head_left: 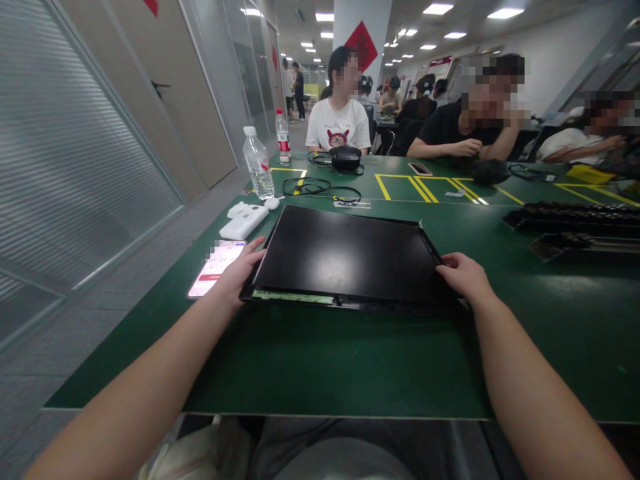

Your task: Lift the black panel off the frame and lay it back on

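Note:
A black flat display panel point(345, 257) in a dark frame is held between my two hands over the green table point(320, 373). Along its near edge runs a green circuit strip point(293, 297), and the screen reflects a bright patch of light. My left hand point(240, 270) grips the panel's left edge, with some fingers hidden beneath it. On the opposite edge, my right hand point(465, 277) holds on with the thumb on top and the other fingers partly hidden. Just left of my left hand lies a lit phone point(217, 267).
Beyond the panel's left side are a white device point(244, 222), a water bottle point(259, 163) and a red-capped bottle point(283, 137). Black cables point(320, 190) lie behind the panel. Long black parts point(575, 217) rest at right. Several people sit across the table, one in a white shirt point(339, 123).

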Demonstrator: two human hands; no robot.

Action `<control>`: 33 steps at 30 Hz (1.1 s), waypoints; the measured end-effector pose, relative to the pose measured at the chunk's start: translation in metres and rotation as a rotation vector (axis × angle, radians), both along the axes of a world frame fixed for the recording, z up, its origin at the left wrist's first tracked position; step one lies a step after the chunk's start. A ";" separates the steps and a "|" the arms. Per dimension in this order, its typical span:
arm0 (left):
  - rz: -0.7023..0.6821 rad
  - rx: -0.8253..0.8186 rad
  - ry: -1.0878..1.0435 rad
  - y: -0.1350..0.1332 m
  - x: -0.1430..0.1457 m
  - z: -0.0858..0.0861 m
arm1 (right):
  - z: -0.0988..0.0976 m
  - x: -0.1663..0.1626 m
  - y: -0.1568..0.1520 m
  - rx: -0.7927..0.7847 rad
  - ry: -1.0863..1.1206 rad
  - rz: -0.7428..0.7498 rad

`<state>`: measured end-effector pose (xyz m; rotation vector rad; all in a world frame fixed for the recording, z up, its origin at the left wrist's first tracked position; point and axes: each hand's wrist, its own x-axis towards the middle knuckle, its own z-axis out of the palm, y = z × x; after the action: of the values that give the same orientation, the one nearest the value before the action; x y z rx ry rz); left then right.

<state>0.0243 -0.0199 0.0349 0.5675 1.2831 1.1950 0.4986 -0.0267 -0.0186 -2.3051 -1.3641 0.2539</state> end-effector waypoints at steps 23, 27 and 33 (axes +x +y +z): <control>-0.082 0.079 0.166 -0.006 -0.001 0.008 | -0.001 0.000 0.001 0.030 -0.032 0.023; -0.099 0.094 0.171 -0.004 -0.004 0.005 | -0.003 0.001 0.003 0.031 -0.038 0.023; -0.119 0.125 0.191 -0.004 -0.005 0.005 | -0.002 0.001 0.003 0.030 -0.041 0.029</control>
<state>0.0189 -0.0239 0.0403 0.8546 1.3205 1.1480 0.4993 -0.0241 -0.0206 -2.2788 -1.4123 0.1948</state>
